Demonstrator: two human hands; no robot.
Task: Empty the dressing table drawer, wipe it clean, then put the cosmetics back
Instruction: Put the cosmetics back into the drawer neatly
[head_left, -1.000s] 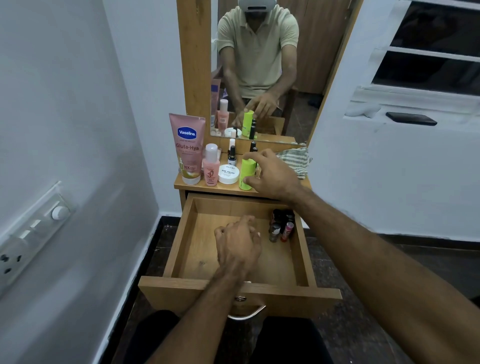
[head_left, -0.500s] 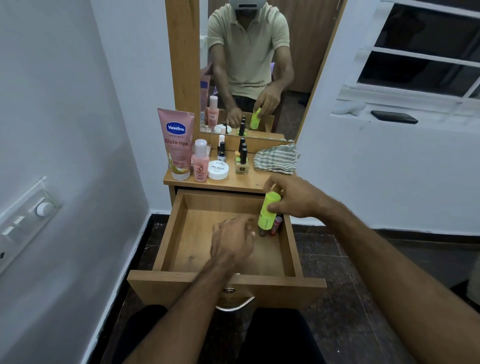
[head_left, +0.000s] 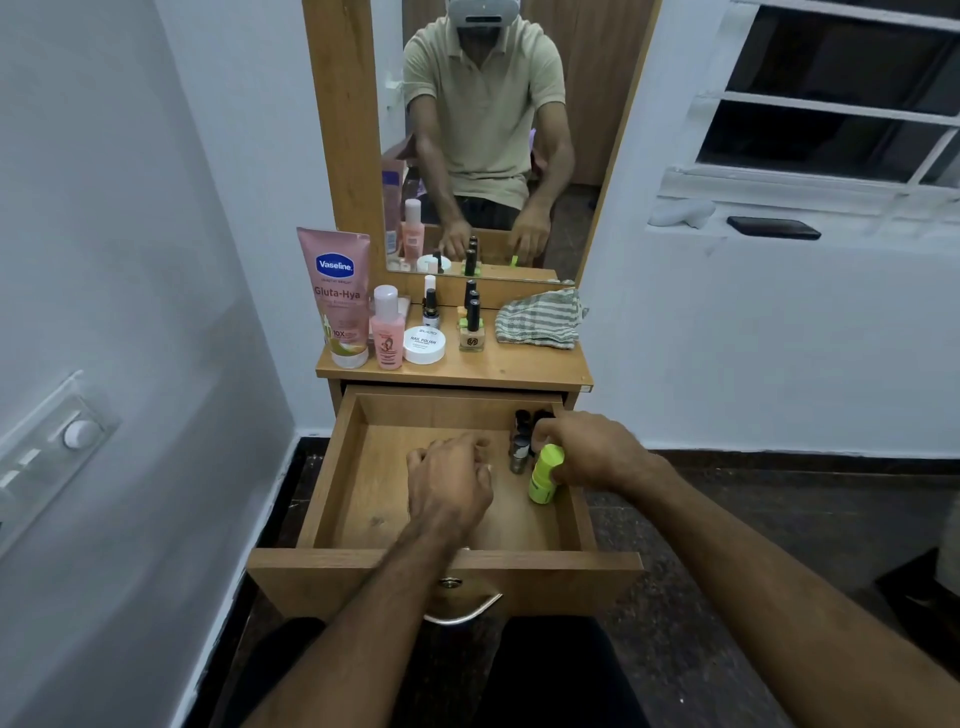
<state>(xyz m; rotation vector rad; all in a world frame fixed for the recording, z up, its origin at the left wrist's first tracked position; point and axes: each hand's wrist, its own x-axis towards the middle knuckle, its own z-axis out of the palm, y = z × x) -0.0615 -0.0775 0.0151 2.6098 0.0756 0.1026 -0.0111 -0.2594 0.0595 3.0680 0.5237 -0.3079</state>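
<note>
The right hand (head_left: 592, 449) has brought the green tube (head_left: 545, 475) from the top down into the drawer (head_left: 332, 467), gripping it by the right wall; the left hand (head_left: 449, 480), loosely curled, holds nothing. Refilling has started.

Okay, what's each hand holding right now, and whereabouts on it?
Right hand grips the green bottle around its upper part. Left hand holds nothing visible.

Wall-mounted switch plate with round dial (head_left: 49, 452) on left wall. Mirror (head_left: 493, 140) in wooden frame above the table. Dark phone (head_left: 774, 228) lying flat on white window ledge (head_left: 883, 208), right; white object (head_left: 681, 212) just beside it
</note>
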